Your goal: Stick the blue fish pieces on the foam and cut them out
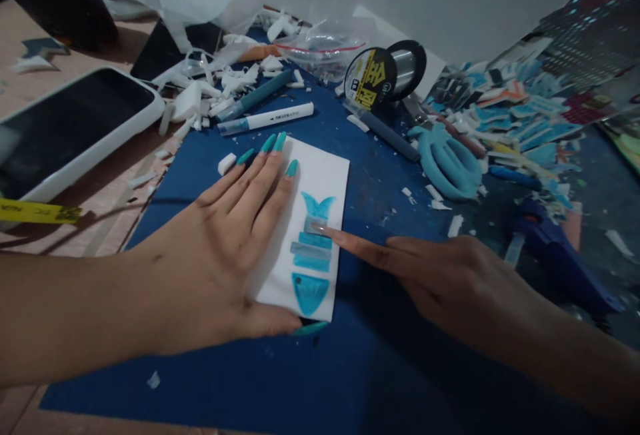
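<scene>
Two hands are at a white card [323, 165] that lies on a blue mat [225, 388]. Think of the card as the middle of a clock. The left hand [215, 242], at 9 o'clock, lies flat on it, fingers near each other and thumb out by the bottom edge; it pinches nothing. The right hand [455, 268] comes in from 4 o'clock with one finger out, and the tip seems to touch a grey strip [311, 224] close to the tail. Its other fingers curl under, so I cannot tell if they hold anything.

The blue fish [311, 263] is on the card, tail at 12 o'clock, head at 6. I cannot tell if its parts are loose or stuck. If they are loose, a hard poke or the long nail could push the strip crooked. If the left hand lifts or slips, the card could turn and the parts could slide.

Scissors [447, 162] lie at 2 o'clock, pens [270, 118] at 11, and a glue gun [560, 262] at 3. The right arm is close to the glue gun, so a bump could knock it.
</scene>
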A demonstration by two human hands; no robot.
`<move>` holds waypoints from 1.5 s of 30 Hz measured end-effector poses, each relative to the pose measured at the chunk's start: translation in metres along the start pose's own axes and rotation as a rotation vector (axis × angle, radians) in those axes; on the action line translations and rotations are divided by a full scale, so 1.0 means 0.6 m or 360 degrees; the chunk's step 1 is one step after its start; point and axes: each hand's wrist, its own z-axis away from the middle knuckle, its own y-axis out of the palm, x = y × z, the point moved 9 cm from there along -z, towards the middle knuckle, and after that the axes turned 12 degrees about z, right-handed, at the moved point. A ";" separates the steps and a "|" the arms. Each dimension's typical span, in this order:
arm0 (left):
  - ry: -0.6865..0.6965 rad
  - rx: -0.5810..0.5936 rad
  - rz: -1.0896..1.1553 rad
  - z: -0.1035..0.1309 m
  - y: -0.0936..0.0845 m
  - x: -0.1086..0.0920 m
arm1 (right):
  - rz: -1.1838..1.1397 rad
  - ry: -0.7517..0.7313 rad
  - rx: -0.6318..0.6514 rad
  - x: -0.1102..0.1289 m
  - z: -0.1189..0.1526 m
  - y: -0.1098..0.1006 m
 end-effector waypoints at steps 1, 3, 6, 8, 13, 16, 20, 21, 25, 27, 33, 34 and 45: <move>-0.0003 -0.0007 0.0005 0.000 -0.002 0.000 | 0.0001 0.0007 0.0002 -0.001 0.001 0.002; 0.0003 0.0011 0.0013 0.000 -0.005 0.000 | -0.0001 0.0018 0.0003 -0.003 0.005 0.004; 0.0030 0.0087 0.0002 -0.003 -0.008 -0.002 | -0.0035 0.0019 0.0005 -0.008 0.012 0.004; 0.0038 0.0127 0.0030 -0.003 -0.009 -0.003 | -0.0063 0.0028 0.0006 -0.011 0.016 0.005; 0.0022 0.0137 0.0122 -0.002 -0.007 -0.001 | 0.0006 0.0022 0.0017 -0.009 0.016 0.007; -0.0001 0.0141 0.0115 -0.003 -0.003 0.002 | 0.0083 -0.0004 0.0009 -0.003 0.010 0.007; 0.0023 0.0133 0.0110 -0.004 -0.004 0.002 | 0.0087 -0.0029 0.0010 -0.003 0.006 0.005; 0.0017 0.0123 0.0107 -0.004 -0.006 0.002 | 0.0083 -0.0036 0.0003 -0.004 0.007 0.004; 0.0017 0.0113 0.0105 -0.003 -0.009 0.003 | 0.0034 -0.0042 -0.0021 -0.010 0.016 0.002; 0.0016 0.0132 0.0107 -0.004 -0.007 0.003 | 0.0018 -0.0038 0.0002 -0.012 0.015 0.005; -0.0048 0.0156 0.0179 -0.004 -0.006 0.008 | 0.0082 -0.0068 0.0035 -0.005 0.001 0.007; -0.0039 0.0169 0.0179 -0.004 -0.005 0.008 | 0.0078 -0.0070 0.0022 -0.005 0.002 0.005; -0.0034 0.0170 0.0114 -0.002 -0.003 0.005 | 0.0100 -0.0071 0.0181 -0.010 0.006 0.019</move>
